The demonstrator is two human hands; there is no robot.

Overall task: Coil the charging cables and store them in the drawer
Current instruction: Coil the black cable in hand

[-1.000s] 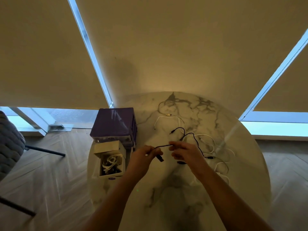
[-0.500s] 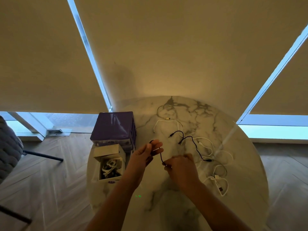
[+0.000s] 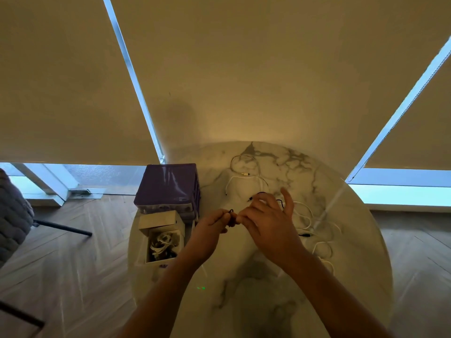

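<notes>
1. the left hand (image 3: 211, 224) sits just left of the frame's centre, its fingertips pinched round a small black loop of the black cable (image 3: 230, 212); holding the loop there looks meant to keep the turns already made from springing open.
2. the right hand (image 3: 267, 217) meets it from the right, thumb and first fingers nipping the same cable just beside the loop, the other fingers fanned up and away, likely to feed the next turn without snagging.
3. the black cable runs from the pinch toward the right of the frame, partly hidden behind the right hand, and shows again low at centre right; its long axis lies roughly left to right, the free tail trailing rightward.
4. white cables (image 3: 305, 215) lie loose on the marble table (image 3: 244, 276), right and above the hands, seemingly waiting their turn.
5. the open drawer (image 3: 161, 240), pulled out of the purple organiser (image 3: 168, 186) at centre left, already holds coiled cables, near the left hand for an easy drop.
</notes>
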